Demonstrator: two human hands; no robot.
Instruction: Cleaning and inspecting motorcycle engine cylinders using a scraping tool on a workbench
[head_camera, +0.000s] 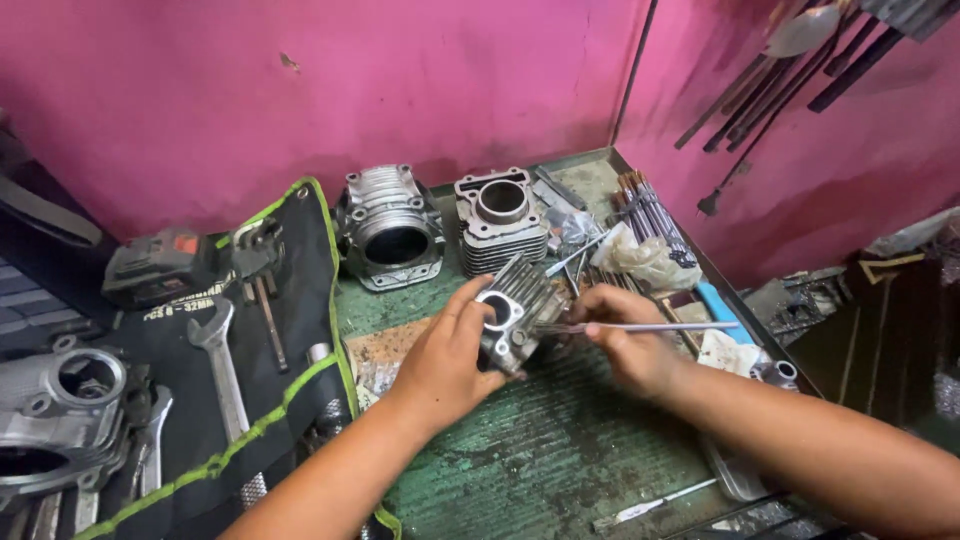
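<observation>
A finned metal engine cylinder (518, 300) lies tilted on the worn green benchtop (560, 450). My left hand (450, 355) grips it from the left side, thumb near its bore. My right hand (625, 335) is just right of the cylinder and pinches a long thin metal rod (660, 326), which lies level with one end at the cylinder's side and the other end pointing right.
Two more finned cylinders (390, 235) (500, 225) stand at the back by the pink wall. A black tool roll (250, 380) with wrenches lies left, beside a cordless tool (160, 265) and an engine casting (60, 410). Rods, rags and small parts crowd the right edge.
</observation>
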